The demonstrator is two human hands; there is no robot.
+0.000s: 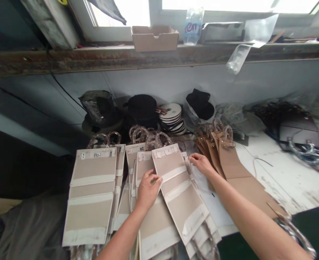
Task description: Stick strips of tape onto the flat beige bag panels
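The left hand [148, 191] is pinched closed on the left edge of a beige canvas bag panel [179, 189] lying mid-table; the right hand [200, 164] is open, just beside its far corner, over more stacked panels [90, 195].

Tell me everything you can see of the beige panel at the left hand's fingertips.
The flat beige fabric-looking bag panel lies angled over other panels. White bands cross it, and a white strip with small tabs edges its top end. The left hand's fingertips touch its left edge; the right hand is just beyond its top corner.
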